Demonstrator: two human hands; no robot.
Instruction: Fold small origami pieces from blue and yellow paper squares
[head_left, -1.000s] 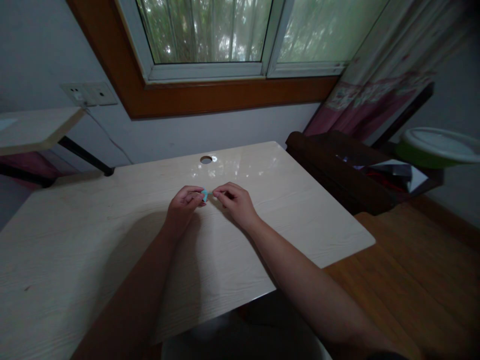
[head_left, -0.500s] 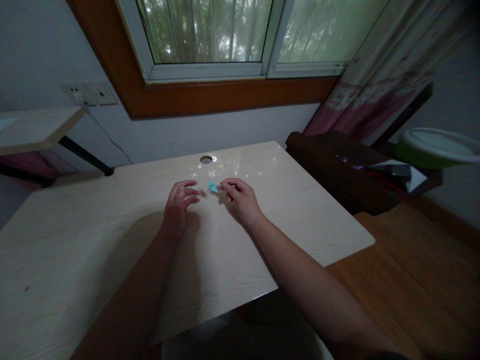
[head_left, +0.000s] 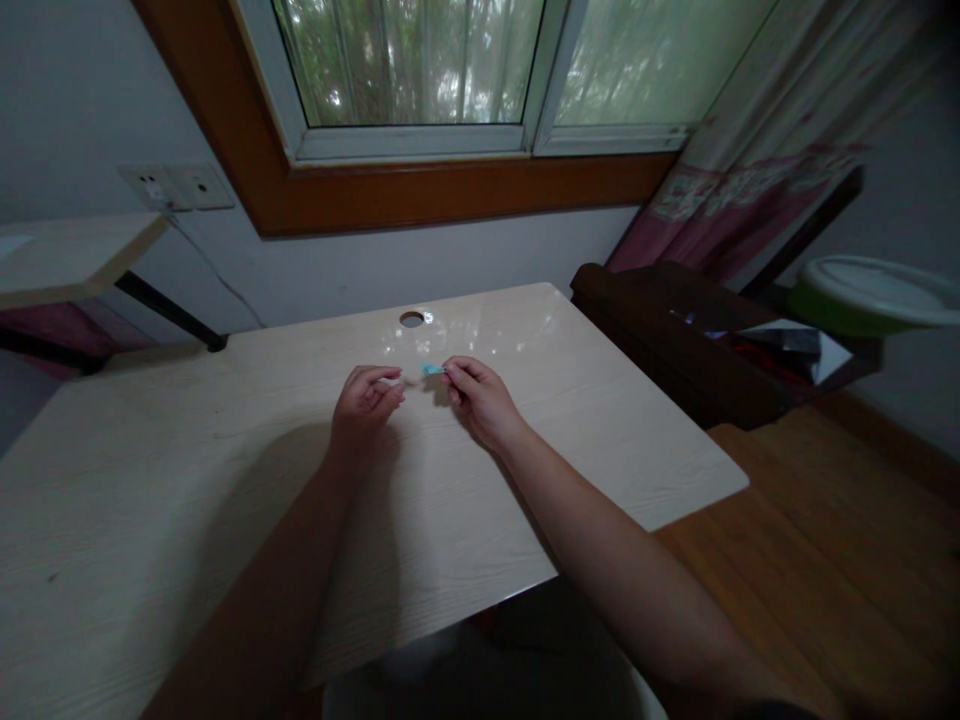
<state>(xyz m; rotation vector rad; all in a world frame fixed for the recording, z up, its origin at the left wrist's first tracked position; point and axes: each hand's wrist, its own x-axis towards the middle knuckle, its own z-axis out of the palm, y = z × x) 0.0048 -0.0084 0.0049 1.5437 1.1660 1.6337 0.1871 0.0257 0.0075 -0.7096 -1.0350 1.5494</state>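
Left hand (head_left: 362, 405): loosely parted, apparently empty.
Right hand (head_left: 482, 398): pinching one end of the blue piece (head_left: 431, 370).
Blue piece: between the hands, above the table (head_left: 570, 400); seemingly under fingertip adjustment, next calling for a light, steady pinch.

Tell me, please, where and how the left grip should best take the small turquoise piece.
Probably by the free left end, coming from the left. The small turquoise piece juts leftward out of the right grip, which pinches it at the right; the left grip is apart, facing that free end. It looks small, so a light fingertip pinch seems best; its exact shape is unclear.
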